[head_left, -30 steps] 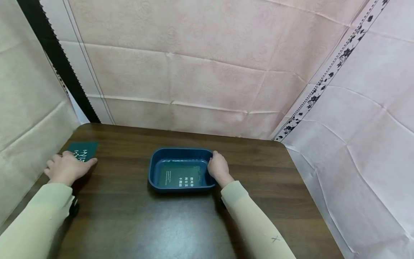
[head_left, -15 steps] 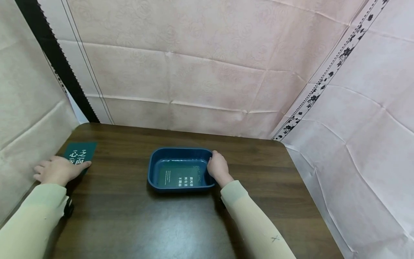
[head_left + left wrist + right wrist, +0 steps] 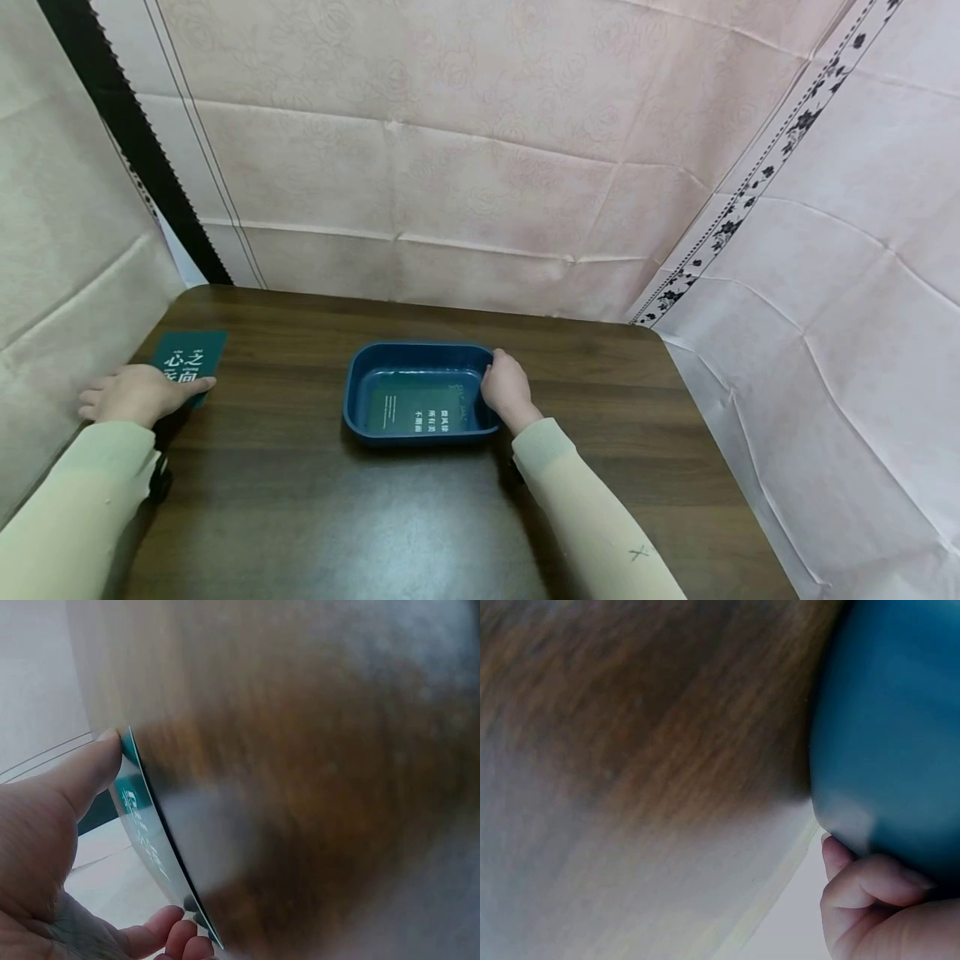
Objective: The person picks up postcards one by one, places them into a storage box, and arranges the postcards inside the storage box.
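Near the table's left edge, my left hand (image 3: 138, 396) reaches over a dark green card (image 3: 189, 354) with white lettering. In the left wrist view the thumb touches one edge of that card (image 3: 142, 802), and the curled fingertips (image 3: 182, 941) meet its opposite end. The hand covers the near left part of the card. My right hand (image 3: 510, 387) grips the right end wall of a blue rectangular tray (image 3: 420, 352) at mid-table. Inside the tray lies another dark green card (image 3: 405, 408) with white print. The right wrist view has curled fingers against the tray's side (image 3: 900, 735).
The brown wooden table (image 3: 300, 517) has rounded far corners. Creased pale cloth (image 3: 435, 183) hangs behind it and along both sides. A black strip (image 3: 135, 133) runs down at the back left.
My left hand has shifted left and slightly nearer over the green card, so more of the lettering shows. The right hand and the tray have stayed in place.
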Demonstrator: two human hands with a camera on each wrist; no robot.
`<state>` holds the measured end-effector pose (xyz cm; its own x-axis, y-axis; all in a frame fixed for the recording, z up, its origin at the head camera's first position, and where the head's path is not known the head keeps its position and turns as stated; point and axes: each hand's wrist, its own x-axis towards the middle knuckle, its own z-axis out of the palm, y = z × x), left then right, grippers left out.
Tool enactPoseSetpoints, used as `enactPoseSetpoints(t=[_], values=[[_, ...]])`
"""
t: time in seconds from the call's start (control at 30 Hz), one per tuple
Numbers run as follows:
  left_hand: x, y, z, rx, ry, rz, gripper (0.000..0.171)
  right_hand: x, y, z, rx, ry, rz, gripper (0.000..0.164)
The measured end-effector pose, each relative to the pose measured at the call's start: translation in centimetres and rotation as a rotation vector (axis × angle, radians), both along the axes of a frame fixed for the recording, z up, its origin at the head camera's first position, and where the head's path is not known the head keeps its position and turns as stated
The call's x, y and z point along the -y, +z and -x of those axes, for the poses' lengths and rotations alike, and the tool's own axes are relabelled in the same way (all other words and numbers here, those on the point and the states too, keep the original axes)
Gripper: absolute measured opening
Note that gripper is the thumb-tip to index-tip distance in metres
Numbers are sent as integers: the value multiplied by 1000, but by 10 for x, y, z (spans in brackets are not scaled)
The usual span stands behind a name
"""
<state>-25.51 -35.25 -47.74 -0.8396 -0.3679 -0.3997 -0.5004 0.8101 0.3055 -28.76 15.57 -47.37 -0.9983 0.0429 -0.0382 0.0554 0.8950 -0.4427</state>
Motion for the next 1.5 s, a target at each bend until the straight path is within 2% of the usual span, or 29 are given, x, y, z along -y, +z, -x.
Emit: enactPoseSetpoints(t=[0.17, 0.47, 1.03, 1.23, 1.37, 1.5], values=[[-1, 4, 0, 29, 18, -3, 147, 0, -1, 1, 3, -12, 13, 42], [-1, 6, -1, 25, 21, 6, 146, 0, 0, 2, 5, -17, 20, 41], [-3, 0, -4, -111, -1, 57, 139, 1, 0, 1, 16, -35, 25, 41], [-3, -1, -5, -110, 20, -2, 138, 2, 0, 0, 22, -38, 29, 41], [-1, -1, -7, -159, -17, -52, 120, 1, 0, 1, 23, -40, 24, 41], [2, 1, -8, -210, -61, -86, 90, 0, -1, 1, 20, -42, 20, 41]])
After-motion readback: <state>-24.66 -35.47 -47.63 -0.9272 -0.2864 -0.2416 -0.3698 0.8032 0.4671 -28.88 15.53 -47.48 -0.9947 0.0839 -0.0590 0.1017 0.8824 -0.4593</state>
